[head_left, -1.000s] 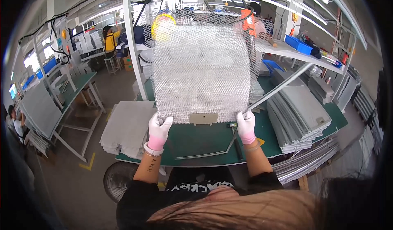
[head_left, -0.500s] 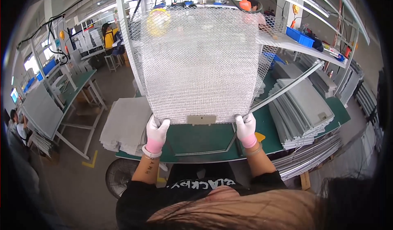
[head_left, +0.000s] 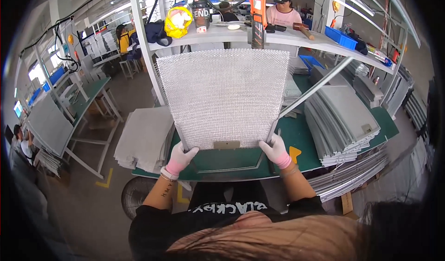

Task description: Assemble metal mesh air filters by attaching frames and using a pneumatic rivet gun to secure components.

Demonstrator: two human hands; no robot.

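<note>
Both gloved hands grip the mesh filter panel upright above the green workbench: left hand and right hand clasp its lower corners.

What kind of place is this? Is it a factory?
Most likely a factory workshop. Gloved hands, left hand and right hand, hold a metal mesh panel over a green workbench, beside stacks of grey panels, with other workers at benches nearby.

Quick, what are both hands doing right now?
Left hand: closed on the mesh panel's lower left corner.
Right hand: closed on its lower right corner.
</note>
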